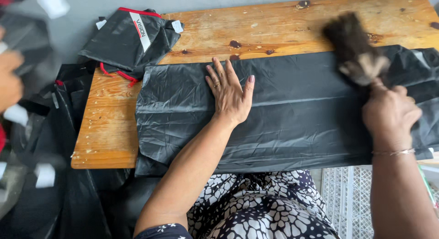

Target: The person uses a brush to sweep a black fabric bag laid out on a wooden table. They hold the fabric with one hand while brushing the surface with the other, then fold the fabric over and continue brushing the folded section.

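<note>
two hands: left hand flat, fingers spread on black fabric; right hand gripping brush.

Worn wooden table, dark knots. Black fabric sheet spread along near edge, overhanging. Folded black garment on far left corner.

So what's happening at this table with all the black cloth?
A person has a sheet of black fabric spread over a wooden table. The left hand presses flat on it, while the right hand holds a dark brush, blurred, above the cloth. A folded black garment with red trim lies at the table's far left corner.
</note>
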